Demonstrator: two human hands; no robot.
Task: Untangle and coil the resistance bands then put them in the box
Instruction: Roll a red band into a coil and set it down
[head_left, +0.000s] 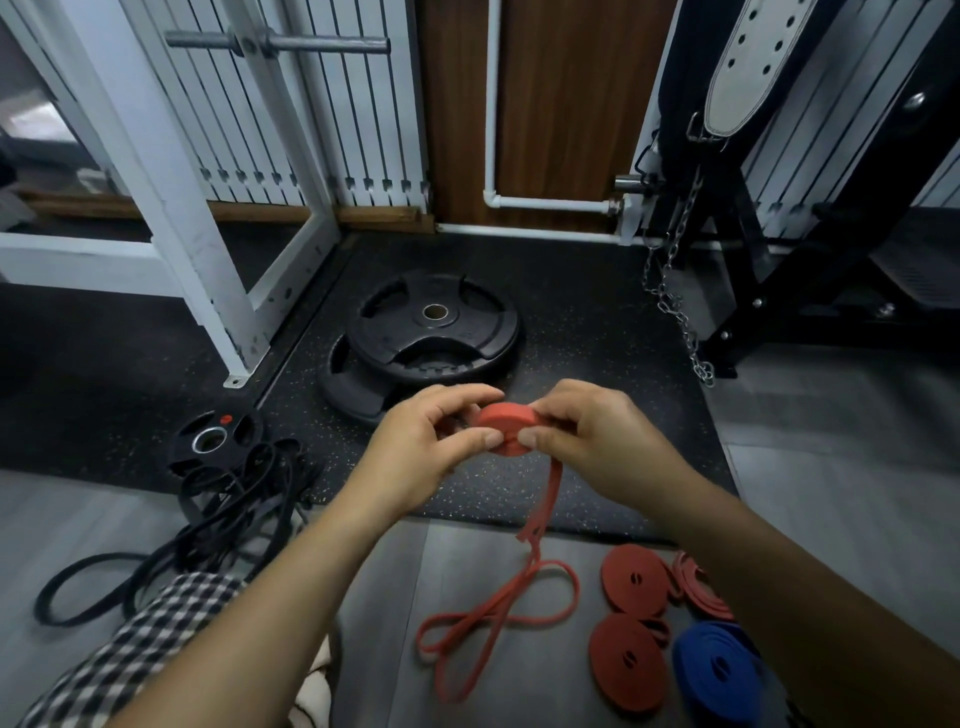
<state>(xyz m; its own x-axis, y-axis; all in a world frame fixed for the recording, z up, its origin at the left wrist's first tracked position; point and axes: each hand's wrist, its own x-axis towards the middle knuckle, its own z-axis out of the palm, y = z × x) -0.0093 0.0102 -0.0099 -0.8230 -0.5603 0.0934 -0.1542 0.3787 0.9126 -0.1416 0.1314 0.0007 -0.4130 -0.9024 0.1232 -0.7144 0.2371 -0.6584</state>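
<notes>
A red resistance band (506, 423) is partly rolled into a tight coil held in mid-air. My left hand (434, 449) pinches the coil's left side and my right hand (587, 434) pinches its right side, thumbs on the near rim. The band's loose tail (498, 608) hangs down and lies looped on the grey floor. Three coiled red bands (636, 582) and a coiled blue band (719, 670) lie on the floor at the lower right, partly behind my right forearm. A tangle of black bands (228, 512) lies at the left. No box is in view.
Two stacked black weight plates (431, 332) lie on the speckled rubber mat (597, 322) just beyond my hands. A small plate (213, 439) sits under the black tangle. A white rack frame (208, 260) stands left; a black bench and hanging chain (675, 306) stand right.
</notes>
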